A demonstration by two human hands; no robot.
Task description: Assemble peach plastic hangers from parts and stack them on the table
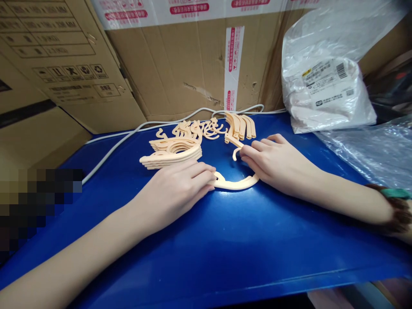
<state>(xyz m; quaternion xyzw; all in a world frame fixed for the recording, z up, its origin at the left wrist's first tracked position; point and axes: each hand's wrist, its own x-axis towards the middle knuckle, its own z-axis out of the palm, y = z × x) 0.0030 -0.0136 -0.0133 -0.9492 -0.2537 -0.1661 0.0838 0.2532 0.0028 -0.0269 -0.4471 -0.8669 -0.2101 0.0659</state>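
A beige plastic hanger (236, 185) lies low over the blue tabletop, its curved body spanning both hands. My left hand (180, 186) is closed on its left end, thumb and fingertips pinching it. Closed fingers of my right hand (275, 159) grip the other end and hide part of it. A small hook (236, 154) and a straight beige piece stick out by those fingers; whether they join the hanger I cannot tell. Beyond my left hand is a neat stack of curved hanger parts (172, 161). Loose hooks (206, 128) lie behind it, and curved arm pieces (240, 126) beyond my right hand.
Cardboard boxes (193, 73) stand along the back and left of the blue table (225, 253). A white cable (122, 136) runs across the rear. At the right are a labelled white plastic bag (325, 94) and clear plastic wrap (370, 146).
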